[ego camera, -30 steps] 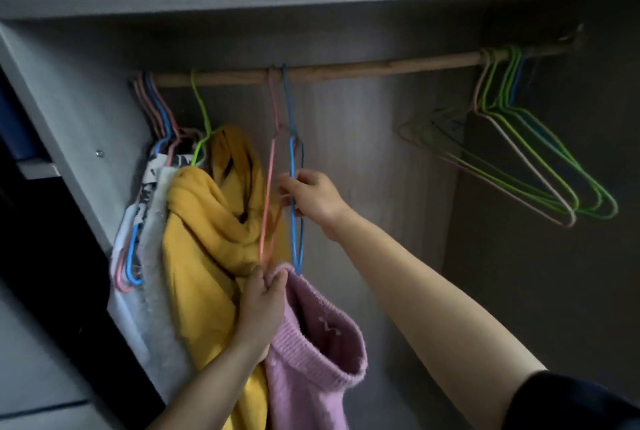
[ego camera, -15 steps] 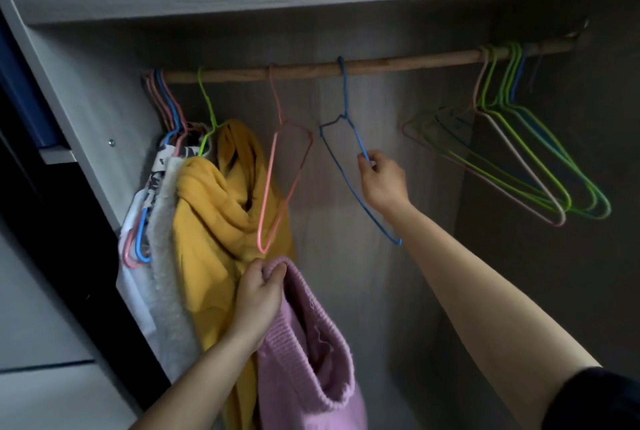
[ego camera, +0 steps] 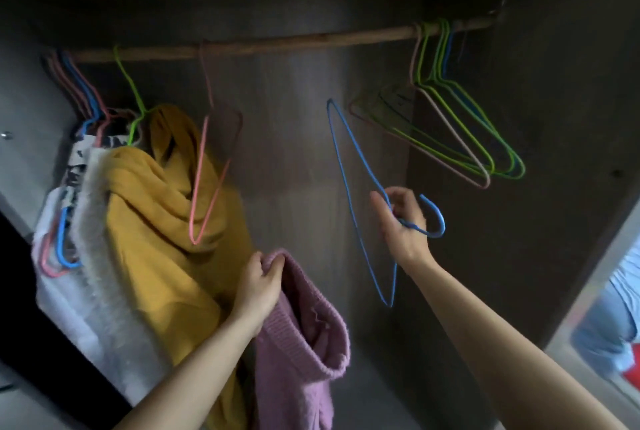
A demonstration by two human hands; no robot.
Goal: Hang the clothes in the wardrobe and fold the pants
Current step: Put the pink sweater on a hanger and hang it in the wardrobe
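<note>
Looking partway done tbh: yellow top (ego camera: 156, 204) hangs at the left end of the rail (ego camera: 277, 43), but below that rail the right hand (ego camera: 401, 221) grips an unhooked blue hanger (ego camera: 349, 170), left hand (ego camera: 259, 291) clutches the unhung pink sweater (ego camera: 304, 343), pants unseen.

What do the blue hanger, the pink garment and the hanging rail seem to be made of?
Thin blue hanger: probably wire with smooth coloured coating, judging by its slim bent outline. Pink ribbed garment: soft knit, perhaps wool or acrylic; ribs show. Brown rail: likely bare wood, uneven and matte.
</note>
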